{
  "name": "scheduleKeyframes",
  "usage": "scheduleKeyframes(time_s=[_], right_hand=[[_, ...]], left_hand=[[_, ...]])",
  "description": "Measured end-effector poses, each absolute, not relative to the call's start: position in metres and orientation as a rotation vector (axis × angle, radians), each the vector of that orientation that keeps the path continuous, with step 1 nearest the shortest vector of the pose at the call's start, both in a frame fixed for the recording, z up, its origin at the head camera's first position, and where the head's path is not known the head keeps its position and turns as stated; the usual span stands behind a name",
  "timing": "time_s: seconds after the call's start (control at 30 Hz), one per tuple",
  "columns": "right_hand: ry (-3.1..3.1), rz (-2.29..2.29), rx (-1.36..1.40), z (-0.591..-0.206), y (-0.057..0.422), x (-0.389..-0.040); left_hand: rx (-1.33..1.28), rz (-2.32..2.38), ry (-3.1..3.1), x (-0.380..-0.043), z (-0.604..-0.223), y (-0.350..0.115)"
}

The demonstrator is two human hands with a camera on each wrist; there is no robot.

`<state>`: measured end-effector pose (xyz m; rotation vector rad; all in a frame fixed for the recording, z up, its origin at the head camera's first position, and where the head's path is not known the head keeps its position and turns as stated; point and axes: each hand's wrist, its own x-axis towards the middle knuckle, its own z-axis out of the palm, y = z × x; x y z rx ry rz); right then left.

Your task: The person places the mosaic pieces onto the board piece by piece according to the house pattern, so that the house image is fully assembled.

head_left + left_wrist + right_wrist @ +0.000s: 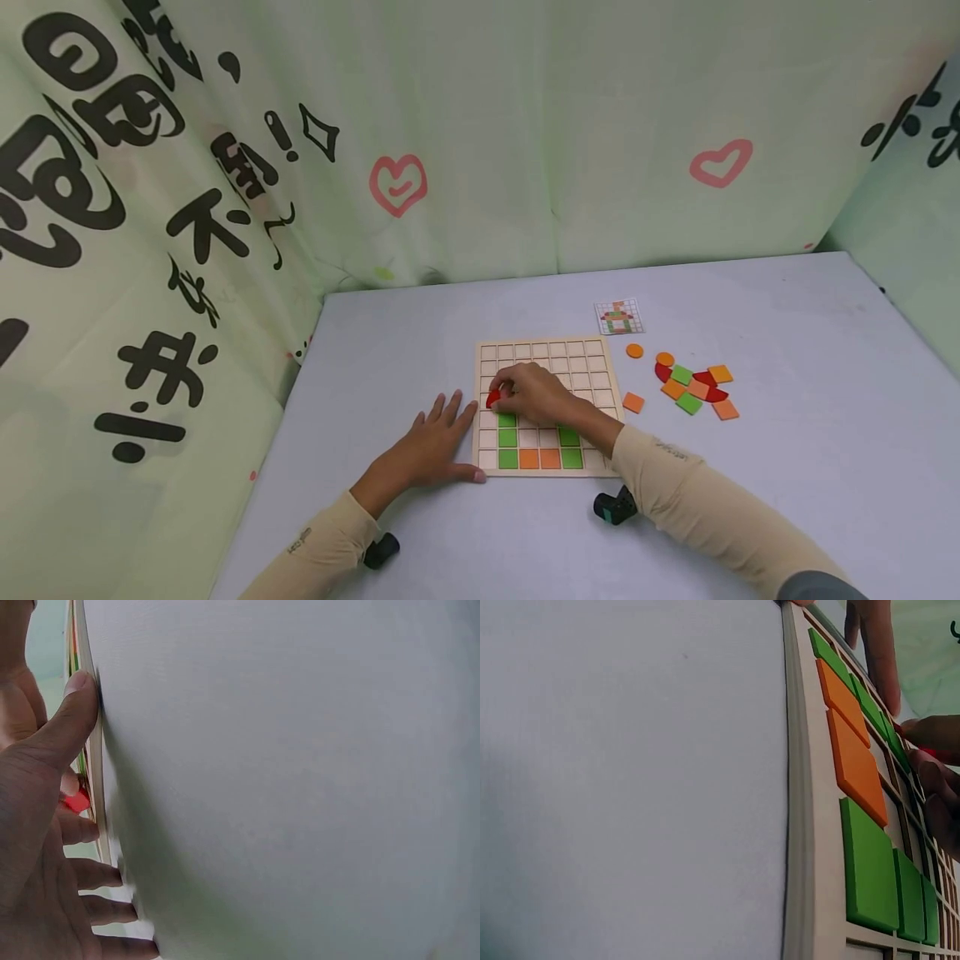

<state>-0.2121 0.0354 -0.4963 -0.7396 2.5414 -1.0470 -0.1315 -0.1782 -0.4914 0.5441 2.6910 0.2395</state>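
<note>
A wooden grid board (pixel 540 340) lies flat on the table. My right hand (pixel 532 393) reaches over it and pinches a red curved-edge tile (pixel 492 399) close over squares near the left edge. In the right wrist view, the fingertips (pixel 924 735) hold that tile just past a column of green tiles (pixel 874 862). Two orange tiles (pixel 539 459) sit side by side in the lowest row, with green tiles (pixel 507 459) at either side. My left hand (pixel 431 446) rests spread out along the board's left edge, its thumb (pixel 75 705) at the near corner.
Right of the board lies a loose cluster of green, orange and red tiles (pixel 688 402). A round orange piece (pixel 634 351) and an orange square (pixel 633 403) lie nearer the board. Behind it is a small pattern card (pixel 618 317). A printed curtain (pixel 555 167) hangs behind the table.
</note>
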Motion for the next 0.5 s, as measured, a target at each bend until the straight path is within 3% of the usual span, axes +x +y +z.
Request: scheduleKeyframes(time_s=[0.5], right_hand=[[2.613, -0.943, -0.741, -0.4955, 0.0293, -0.2121]], left_hand=[[0.547, 0.221, 2.689, -0.1319, -0.4913, -0.1781]])
